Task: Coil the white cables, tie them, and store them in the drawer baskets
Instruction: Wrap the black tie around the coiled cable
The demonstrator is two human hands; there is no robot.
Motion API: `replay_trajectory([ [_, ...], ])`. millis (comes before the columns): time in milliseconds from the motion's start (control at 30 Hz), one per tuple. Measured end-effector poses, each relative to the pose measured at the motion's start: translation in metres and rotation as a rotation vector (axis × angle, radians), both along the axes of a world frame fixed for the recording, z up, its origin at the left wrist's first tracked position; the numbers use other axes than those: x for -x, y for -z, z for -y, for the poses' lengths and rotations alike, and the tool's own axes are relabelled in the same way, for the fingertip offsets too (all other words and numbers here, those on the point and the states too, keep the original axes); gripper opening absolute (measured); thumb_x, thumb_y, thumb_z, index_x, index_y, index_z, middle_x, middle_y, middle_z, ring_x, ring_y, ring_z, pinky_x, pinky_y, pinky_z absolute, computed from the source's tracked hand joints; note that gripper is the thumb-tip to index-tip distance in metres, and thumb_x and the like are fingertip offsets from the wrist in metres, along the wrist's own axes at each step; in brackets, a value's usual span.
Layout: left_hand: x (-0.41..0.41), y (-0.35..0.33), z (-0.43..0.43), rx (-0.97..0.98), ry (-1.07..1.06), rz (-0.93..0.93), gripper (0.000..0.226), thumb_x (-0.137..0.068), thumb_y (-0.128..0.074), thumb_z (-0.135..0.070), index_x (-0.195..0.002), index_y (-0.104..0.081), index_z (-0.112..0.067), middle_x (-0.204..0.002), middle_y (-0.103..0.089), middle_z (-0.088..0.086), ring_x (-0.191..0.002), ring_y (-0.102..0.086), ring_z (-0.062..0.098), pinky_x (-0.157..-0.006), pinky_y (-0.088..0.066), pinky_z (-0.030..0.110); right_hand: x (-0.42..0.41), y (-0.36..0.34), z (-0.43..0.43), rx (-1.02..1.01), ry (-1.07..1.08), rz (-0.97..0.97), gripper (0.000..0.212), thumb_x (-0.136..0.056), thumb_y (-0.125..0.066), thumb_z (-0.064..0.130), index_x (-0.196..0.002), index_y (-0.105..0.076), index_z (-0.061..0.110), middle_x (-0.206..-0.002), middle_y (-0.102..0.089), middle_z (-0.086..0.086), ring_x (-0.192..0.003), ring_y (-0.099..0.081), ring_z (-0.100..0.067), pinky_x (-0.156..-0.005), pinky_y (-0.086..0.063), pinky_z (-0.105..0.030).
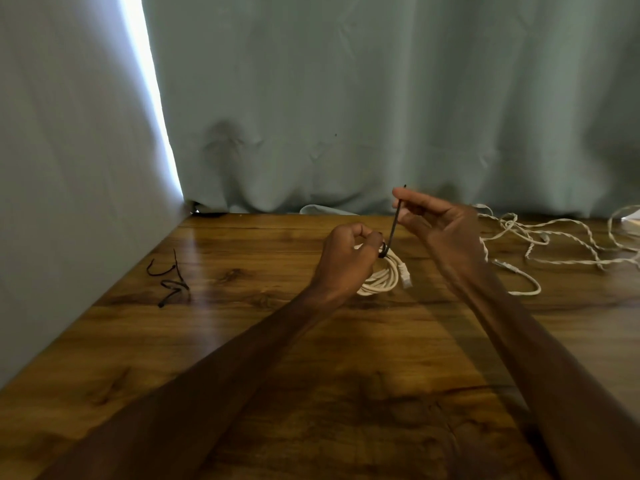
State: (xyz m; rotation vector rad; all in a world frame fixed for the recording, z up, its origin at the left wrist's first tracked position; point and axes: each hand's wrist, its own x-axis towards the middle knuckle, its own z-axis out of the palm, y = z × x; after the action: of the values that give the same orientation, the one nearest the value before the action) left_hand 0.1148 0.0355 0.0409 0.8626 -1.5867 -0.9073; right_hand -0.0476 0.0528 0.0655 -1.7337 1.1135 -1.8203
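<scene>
A coiled white cable (385, 278) lies on the wooden table (242, 341), with its connector end at the right of the coil. A black tie (394, 225) loops around the top of the coil and rises straight up. My left hand (346, 258) grips the coil at the loop of the tie. My right hand (440, 225) pinches the upper end of the tie between thumb and fingers, above and to the right of the coil. The tie looks taut between both hands.
Several loose black ties (171, 280) lie at the table's left side near the wall. Uncoiled white cables (561, 242) sprawl across the far right. A pale green curtain (381, 98) hangs behind the table.
</scene>
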Motion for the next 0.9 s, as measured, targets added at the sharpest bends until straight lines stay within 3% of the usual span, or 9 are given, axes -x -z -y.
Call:
replay_trajectory([
  [100,-0.001,-0.004,-0.002,0.048,0.009,-0.009,0.022,-0.096,-0.056,-0.017,-0.077,-0.067,-0.014,-0.050,-0.058,-0.014,-0.045,-0.050,-0.001,-0.051,-0.037,0.023,-0.004,0.005,0.003,0.023,0.086,-0.188,0.026,-0.092,-0.074,0.006,-0.118,-0.076,0.006,-0.106,-0.078,0.003,-0.097,-0.074,-0.004,-0.085,-0.055,-0.014],
  [200,-0.001,-0.003,-0.002,0.074,-0.010,0.002,0.022,-0.098,-0.058,-0.017,-0.079,-0.068,-0.015,-0.050,-0.058,-0.016,-0.047,-0.051,-0.002,-0.053,-0.036,0.023,-0.009,0.011,0.007,-0.007,0.077,-0.259,0.019,-0.094,-0.072,0.013,-0.112,-0.079,0.011,-0.100,-0.079,0.004,-0.091,-0.076,-0.005,-0.081,-0.057,-0.018],
  [300,-0.002,-0.001,0.003,0.087,-0.044,0.023,0.020,-0.098,-0.061,-0.025,-0.083,-0.070,-0.014,-0.059,-0.062,-0.014,-0.054,-0.055,0.000,-0.055,-0.040,0.026,-0.010,0.013,0.008,-0.143,-0.035,-0.176,0.019,-0.092,-0.072,0.011,-0.109,-0.079,0.011,-0.096,-0.080,-0.001,-0.089,-0.077,-0.013,-0.078,-0.059,-0.023],
  [467,-0.004,0.002,0.009,0.088,-0.107,0.058,0.018,-0.096,-0.065,-0.027,-0.086,-0.071,-0.014,-0.079,-0.075,0.000,-0.074,-0.073,0.018,-0.068,-0.059,0.044,-0.006,0.008,0.003,-0.346,-0.195,0.017,0.024,-0.088,-0.074,0.006,-0.111,-0.076,0.001,-0.100,-0.079,-0.013,-0.089,-0.077,-0.027,-0.078,-0.063,-0.033],
  [567,-0.005,0.002,0.010,0.089,-0.099,0.059,0.015,-0.095,-0.062,-0.023,-0.086,-0.070,-0.014,-0.077,-0.074,0.002,-0.068,-0.071,0.016,-0.059,-0.053,0.035,-0.003,0.006,0.002,-0.431,-0.209,0.041,0.024,-0.084,-0.076,0.007,-0.108,-0.075,0.002,-0.098,-0.079,-0.016,-0.083,-0.075,-0.026,-0.074,-0.061,-0.035],
  [667,-0.004,0.001,0.007,0.088,-0.086,0.069,0.015,-0.097,-0.061,-0.020,-0.088,-0.070,-0.011,-0.078,-0.073,0.003,-0.063,-0.067,0.011,-0.055,-0.047,0.027,0.004,0.005,0.002,-0.460,-0.190,0.016,0.020,-0.084,-0.078,0.010,-0.104,-0.076,0.006,-0.097,-0.079,-0.014,-0.087,-0.074,-0.029,-0.080,-0.062,-0.039],
  [800,-0.003,0.001,0.006,0.085,-0.082,0.069,0.015,-0.097,-0.060,-0.020,-0.089,-0.070,-0.011,-0.077,-0.072,0.003,-0.057,-0.063,0.008,-0.052,-0.045,0.025,0.007,0.004,0.001,-0.468,-0.188,-0.061,0.021,-0.090,-0.073,0.008,-0.110,-0.075,0.003,-0.100,-0.079,-0.014,-0.095,-0.076,-0.034,-0.087,-0.062,-0.044],
  [900,-0.003,0.001,0.007,0.081,-0.086,0.052,0.017,-0.094,-0.060,-0.023,-0.088,-0.071,-0.012,-0.077,-0.073,0.003,-0.064,-0.068,0.014,-0.057,-0.051,0.032,0.005,0.002,-0.001,-0.486,-0.202,-0.120,0.018,-0.092,-0.072,0.013,-0.109,-0.076,0.006,-0.099,-0.080,-0.011,-0.090,-0.077,-0.026,-0.079,-0.062,-0.038],
])
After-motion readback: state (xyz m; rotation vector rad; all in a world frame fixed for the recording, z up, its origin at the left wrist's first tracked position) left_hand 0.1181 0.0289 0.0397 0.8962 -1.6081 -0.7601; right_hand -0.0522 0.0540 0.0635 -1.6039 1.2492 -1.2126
